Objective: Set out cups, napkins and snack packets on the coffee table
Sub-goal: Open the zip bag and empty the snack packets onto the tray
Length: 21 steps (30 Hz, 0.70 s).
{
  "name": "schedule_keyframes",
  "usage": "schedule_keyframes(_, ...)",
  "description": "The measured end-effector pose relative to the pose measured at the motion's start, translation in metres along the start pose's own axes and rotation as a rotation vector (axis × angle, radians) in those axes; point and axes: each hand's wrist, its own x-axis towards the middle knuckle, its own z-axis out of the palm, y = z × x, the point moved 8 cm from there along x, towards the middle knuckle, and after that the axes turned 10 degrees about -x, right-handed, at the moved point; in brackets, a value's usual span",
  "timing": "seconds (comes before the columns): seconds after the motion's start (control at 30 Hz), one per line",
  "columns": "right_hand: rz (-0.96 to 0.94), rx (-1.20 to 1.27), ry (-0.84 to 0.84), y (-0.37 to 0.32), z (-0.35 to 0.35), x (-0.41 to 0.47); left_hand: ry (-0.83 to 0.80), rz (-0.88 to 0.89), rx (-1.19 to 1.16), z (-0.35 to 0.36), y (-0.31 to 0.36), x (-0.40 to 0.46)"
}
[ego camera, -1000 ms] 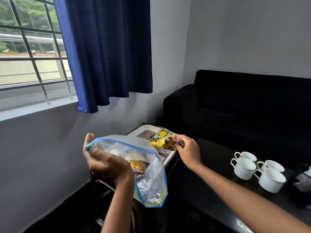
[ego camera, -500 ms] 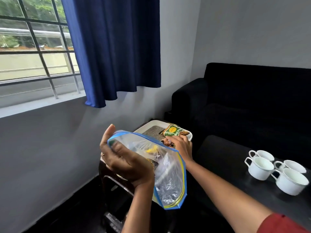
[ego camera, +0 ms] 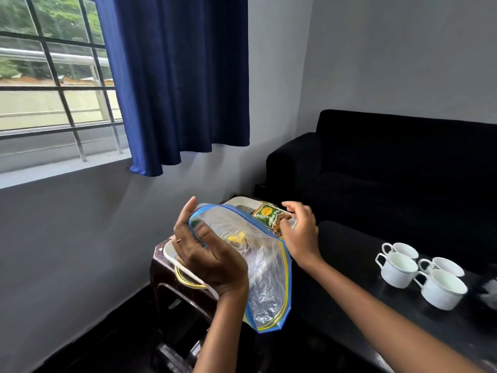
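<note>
Head view, snack packet (ego camera: 271, 217) just beside right hand (ego camera: 301, 232) — untouched

Clear glossy plastic bag (ego camera: 265, 278); glazed white cups (ego camera: 419, 275); matt curtain (ego camera: 180, 76).

The clear bag (ego camera: 265, 281) has a blue edge with a thin yellow line inside it, and something yellow shows through its film. The snack packet (ego camera: 271, 217) is green with a yellow circle and brown print. The four cups (ego camera: 422, 274) are white on the glossy black surface (ego camera: 357, 286). The curtain (ego camera: 177, 82) is deep blue, the sofa (ego camera: 398, 168) black, the wall (ego camera: 390, 55) grey.
</note>
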Motion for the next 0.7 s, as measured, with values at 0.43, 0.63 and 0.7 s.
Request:
schedule_keyframes(0.43,-0.026,0.46,-0.247,-0.061,-0.019,-0.099,-0.444,-0.195,-0.085,0.029,0.002,-0.019)
schedule_keyframes(0.63,0.027,0.141,-0.661,-0.039,0.05,-0.093,-0.38,-0.321,-0.147,0.026,-0.005,-0.018)
schedule_keyframes(0.7,0.004,0.065,-0.717,-0.041,0.065,-0.093,-0.119,-0.43,-0.113,0.007,-0.015,-0.009)
